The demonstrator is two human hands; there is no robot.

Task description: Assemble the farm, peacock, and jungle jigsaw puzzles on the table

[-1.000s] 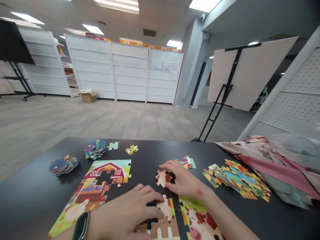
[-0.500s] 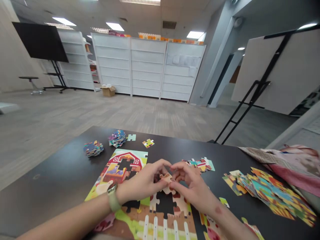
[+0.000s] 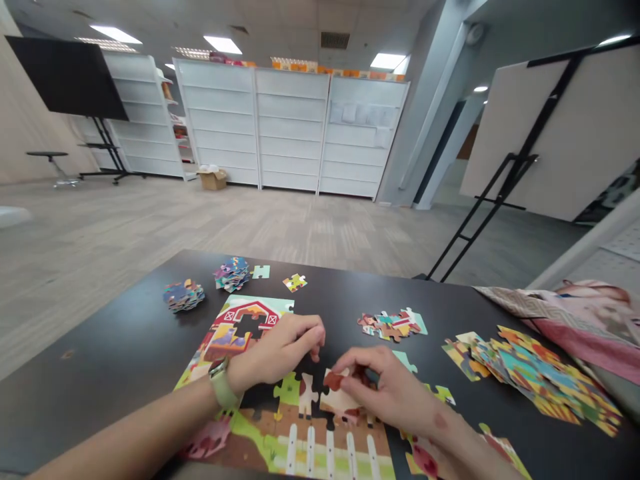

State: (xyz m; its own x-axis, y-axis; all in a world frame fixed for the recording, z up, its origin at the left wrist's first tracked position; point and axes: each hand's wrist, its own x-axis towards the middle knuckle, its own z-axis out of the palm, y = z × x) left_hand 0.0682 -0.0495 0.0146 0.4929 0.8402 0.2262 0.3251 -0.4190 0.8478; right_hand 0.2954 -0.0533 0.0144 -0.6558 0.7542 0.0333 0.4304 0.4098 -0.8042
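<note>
Right hand [image 3: 393,390], fingers closed in a pinch on a cream-and-reddish-brown cardboard jigsaw piece [image 3: 340,393], held over the partly assembled farm-scene jigsaw puzzle [image 3: 300,447] on a black table [image 3: 100,333]. Left hand [image 3: 275,347], loosely curled above the puzzle's barn section, wears a pale-strapped smartwatch [image 3: 221,383]; whether it grips anything cannot be told. A small heap of multicoloured loose pieces [image 3: 393,325] lies beyond the right hand.

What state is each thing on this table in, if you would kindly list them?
Colourful cardboard farm jigsaw puzzle: partly assembled, gaps remaining.
Left hand: curled over the puzzle.
Right hand: pinching a piece.
Brown-and-cream cardboard jigsaw piece: held just over the puzzle.
Multicoloured loose jigsaw pieces: fanned, overlapping.
Small jigsaw-piece stack: heaped.
</note>
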